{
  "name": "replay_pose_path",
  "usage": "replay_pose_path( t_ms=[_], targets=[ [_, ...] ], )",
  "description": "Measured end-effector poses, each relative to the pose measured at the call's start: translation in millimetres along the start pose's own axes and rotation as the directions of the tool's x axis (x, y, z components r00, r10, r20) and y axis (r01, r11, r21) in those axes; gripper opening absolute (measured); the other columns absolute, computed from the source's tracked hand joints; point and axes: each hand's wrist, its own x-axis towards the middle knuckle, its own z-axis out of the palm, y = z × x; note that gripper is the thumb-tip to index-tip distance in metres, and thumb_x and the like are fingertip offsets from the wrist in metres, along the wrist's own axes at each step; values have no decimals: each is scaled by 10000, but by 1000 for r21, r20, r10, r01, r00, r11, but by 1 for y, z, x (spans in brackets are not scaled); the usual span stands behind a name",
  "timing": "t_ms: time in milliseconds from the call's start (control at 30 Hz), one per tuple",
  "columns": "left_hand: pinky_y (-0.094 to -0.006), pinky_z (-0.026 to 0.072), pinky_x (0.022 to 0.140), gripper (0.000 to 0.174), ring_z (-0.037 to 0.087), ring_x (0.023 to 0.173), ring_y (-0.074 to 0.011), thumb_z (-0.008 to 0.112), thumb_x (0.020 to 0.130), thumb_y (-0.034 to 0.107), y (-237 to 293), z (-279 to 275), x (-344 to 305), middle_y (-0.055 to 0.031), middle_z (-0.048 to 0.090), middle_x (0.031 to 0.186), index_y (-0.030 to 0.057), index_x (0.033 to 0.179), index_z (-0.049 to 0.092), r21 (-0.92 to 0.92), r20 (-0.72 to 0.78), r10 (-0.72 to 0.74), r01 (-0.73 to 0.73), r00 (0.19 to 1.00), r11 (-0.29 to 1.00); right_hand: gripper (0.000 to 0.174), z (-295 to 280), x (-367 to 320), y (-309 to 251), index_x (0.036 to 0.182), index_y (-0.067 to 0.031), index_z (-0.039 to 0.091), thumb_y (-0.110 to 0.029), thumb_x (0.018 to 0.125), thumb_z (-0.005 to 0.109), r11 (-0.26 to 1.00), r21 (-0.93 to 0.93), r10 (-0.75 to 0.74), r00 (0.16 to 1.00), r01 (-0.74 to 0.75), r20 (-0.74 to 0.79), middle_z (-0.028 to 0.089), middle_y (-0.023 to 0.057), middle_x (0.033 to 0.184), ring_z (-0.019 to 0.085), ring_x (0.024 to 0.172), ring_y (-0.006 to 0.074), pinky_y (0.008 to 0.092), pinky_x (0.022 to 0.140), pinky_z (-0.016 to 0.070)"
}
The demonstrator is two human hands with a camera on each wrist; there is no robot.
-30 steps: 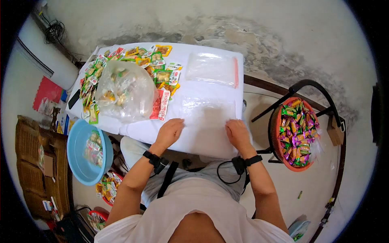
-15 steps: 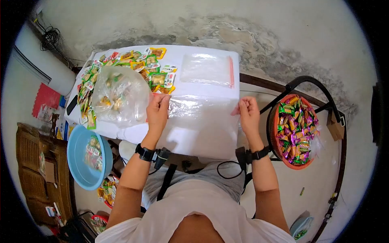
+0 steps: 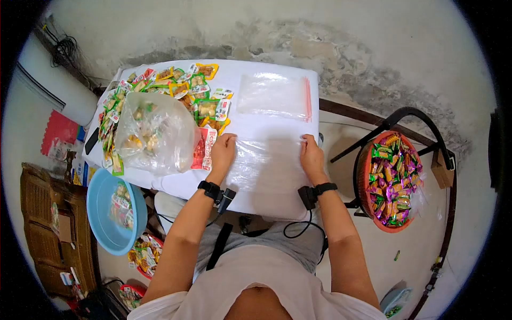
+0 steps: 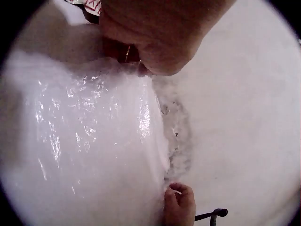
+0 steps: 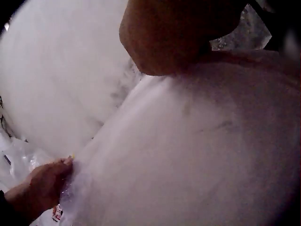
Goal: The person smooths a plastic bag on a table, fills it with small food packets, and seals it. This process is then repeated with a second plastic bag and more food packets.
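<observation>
A clear plastic bag [image 3: 253,160] stretches between my two hands over the white-covered table. At its upper left corner my left hand [image 3: 223,153] pinches the film; the left wrist view shows the bag [image 4: 89,127] hanging shiny from those fingers. My right hand [image 3: 312,159] pinches the opposite upper corner, with the film [image 5: 188,136] spread below it in the right wrist view. Just left of my left hand lies a red-and-white packet [image 3: 204,149], beside a big clear bag [image 3: 154,133] with some snack packs in it.
Snack packets [image 3: 208,109] are heaped along the table's left and back. Flat clear bags with a red edge [image 3: 272,96] lie at the back right. A blue basin [image 3: 101,224] stands at the left, and an orange basket of wrapped sweets [image 3: 392,181] at the right by a black chair frame [image 3: 410,113].
Both hands rose with the clear bag from the table's near part, spreading wide, then came somewhat closer together and lower. The stretched bag now hangs between them.
</observation>
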Motion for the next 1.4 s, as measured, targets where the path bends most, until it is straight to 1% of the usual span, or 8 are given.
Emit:
replay_pose_path(
  t_ms=[100,200,300,567,667,733,933,1400],
  targets=[
    [-391,461,796,171,574,907,-324,552,816,76,17,-4,-6,-161,609,958,29,968,617,136,-104,438,-423,893,896,198,4,-1,6,1068,-80,489,-148,884,514,998,-51,-27,1000,26,-16,630,185,898,611,763,386,469,657,483],
    [-406,425,903,223,527,1038,-333,590,784,56,16,1,-33,-162,583,1070,15,1003,598,107,161,596,-614,787,782,190,2,-2,1,1060,-76,493,-142,883,512,997,-69,18,1000,-19,-10,628,180,922,610,767,383,468,658,483],
    [-508,327,1001,506,330,1286,-339,630,806,255,23,-3,-62,-167,390,1361,59,1250,487,371,491,444,-641,750,672,183,6,-3,1,1054,-73,498,-135,882,511,995,-85,43,998,-46,-45,628,175,915,610,764,383,468,658,483],
    [-570,224,1041,642,198,1360,-336,584,839,365,8,-1,-66,-156,262,1454,87,1370,354,461,541,302,-576,785,675,233,2,1,-3,1071,-67,512,-127,849,550,989,-68,129,989,-134,-73,611,182,983,594,868,379,453,729,472],
    [-570,214,1045,640,205,1358,-335,583,840,362,13,4,-54,-151,275,1449,85,1369,353,459,533,315,-581,785,673,359,-11,-5,-12,1158,-75,502,-126,812,583,973,-146,-198,974,182,-108,533,188,1178,498,1103,368,466,860,421],
    [-575,199,1049,621,205,1359,-330,570,849,363,16,14,-44,-142,281,1451,90,1365,360,423,537,341,-596,771,682,482,-13,-17,-27,1249,-96,473,-146,788,604,866,-191,-435,885,462,167,409,177,1339,344,1264,369,533,962,326],
    [-609,189,1035,628,195,1364,-338,554,851,413,3,13,-26,-143,263,1463,114,1372,367,487,505,268,-527,821,696,706,-7,-35,-22,1389,-147,359,-475,807,584,894,-290,-196,880,341,432,210,173,1477,106,1374,396,612,1052,127],
    [-607,186,1035,715,166,1365,-371,614,804,429,2,-7,-63,-184,223,1466,113,1386,343,479,529,273,-549,803,685,796,-7,-38,-21,1397,-135,347,-562,768,582,882,-296,-239,888,368,392,211,187,1473,109,1363,424,653,1019,142]
  ],
)
